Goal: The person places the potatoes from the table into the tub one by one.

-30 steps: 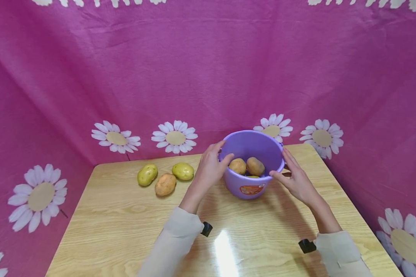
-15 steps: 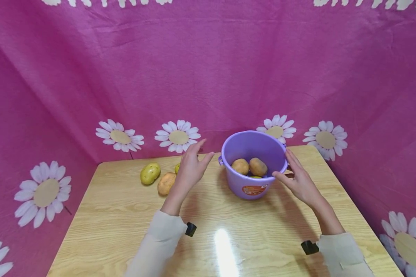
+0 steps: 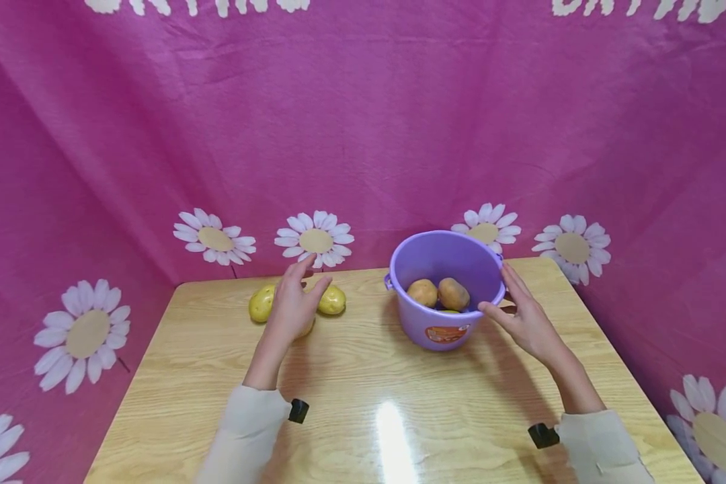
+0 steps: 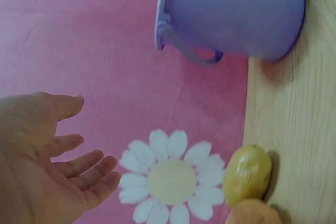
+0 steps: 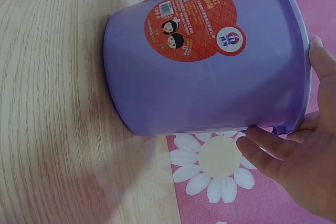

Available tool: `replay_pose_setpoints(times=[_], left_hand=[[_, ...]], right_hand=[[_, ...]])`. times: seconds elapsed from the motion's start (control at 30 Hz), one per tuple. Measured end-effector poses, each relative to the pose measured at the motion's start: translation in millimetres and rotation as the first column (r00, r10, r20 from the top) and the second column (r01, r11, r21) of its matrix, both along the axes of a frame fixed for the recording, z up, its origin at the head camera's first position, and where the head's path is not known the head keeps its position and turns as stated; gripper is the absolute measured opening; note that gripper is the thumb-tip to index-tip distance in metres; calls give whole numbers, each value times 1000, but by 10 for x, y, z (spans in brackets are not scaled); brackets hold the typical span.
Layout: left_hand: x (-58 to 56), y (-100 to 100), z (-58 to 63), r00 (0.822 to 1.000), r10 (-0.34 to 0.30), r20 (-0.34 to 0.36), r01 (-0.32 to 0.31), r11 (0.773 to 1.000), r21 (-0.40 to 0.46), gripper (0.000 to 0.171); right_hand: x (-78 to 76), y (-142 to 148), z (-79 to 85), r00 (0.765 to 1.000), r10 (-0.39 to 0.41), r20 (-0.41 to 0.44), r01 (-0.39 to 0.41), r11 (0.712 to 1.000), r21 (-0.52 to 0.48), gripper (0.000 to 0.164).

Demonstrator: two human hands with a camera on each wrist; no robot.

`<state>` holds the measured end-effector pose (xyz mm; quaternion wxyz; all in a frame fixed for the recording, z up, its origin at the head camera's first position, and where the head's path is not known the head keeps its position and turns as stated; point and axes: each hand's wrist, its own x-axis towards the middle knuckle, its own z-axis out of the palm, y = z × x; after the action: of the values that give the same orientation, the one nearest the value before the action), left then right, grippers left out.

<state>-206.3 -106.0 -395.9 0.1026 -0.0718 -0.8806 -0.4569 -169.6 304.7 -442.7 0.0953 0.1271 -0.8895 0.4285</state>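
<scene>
My left hand (image 3: 290, 306) hovers over the potatoes at the left of the table, its fingers apart and holding nothing. Beneath it lies a tan potato (image 3: 306, 329), mostly hidden. On either side are a yellow-green potato (image 3: 260, 305) and a second yellow-green potato (image 3: 333, 300). My right hand (image 3: 526, 323) touches the rim and right side of a purple bucket (image 3: 413, 318) with outstretched thumb and fingers. Inside the bucket rest two brown potatoes (image 3: 422, 293), with a sliver of something yellow-green under them. In the left wrist view, the left palm (image 4: 31, 166) faces the bucket.
The wooden table (image 3: 351, 383) ends at the back against a pink cloth (image 3: 363, 148) with white daisies. The bucket's handle (image 4: 191, 53) hangs down its side in the left wrist view. Light glares off the table front.
My left hand has left the bucket's left rim and travelled left to above the loose potatoes. The right hand stays at the bucket, which has not moved on the table.
</scene>
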Motion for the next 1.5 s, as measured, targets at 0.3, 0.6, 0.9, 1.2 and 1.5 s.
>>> replay_pose_setpoints(times=[0.3,0.6,0.9,1.2,1.5], left_hand=[[62,-335,-22,998,63,21,-63,998,9,59],[118,-610,-75,995,94,33,-94,996,6,60],[127,-708,-124,993,106,42,-105,994,-15,60],[90,-719,-335,993,89,76,-88,996,-21,62],[72,-723,-574,989,79,123,-71,995,-71,66]], right_hand=[[2,2,0,1000,0,5,0,1000,-1,87],[9,-9,11,1000,-2,9,2,1000,-1,87],[0,1,4,1000,0,-4,0,1000,-7,87],[-13,11,-23,1000,10,-3,-11,999,-30,88],[-7,14,-6,1000,8,7,-8,1000,-26,89]])
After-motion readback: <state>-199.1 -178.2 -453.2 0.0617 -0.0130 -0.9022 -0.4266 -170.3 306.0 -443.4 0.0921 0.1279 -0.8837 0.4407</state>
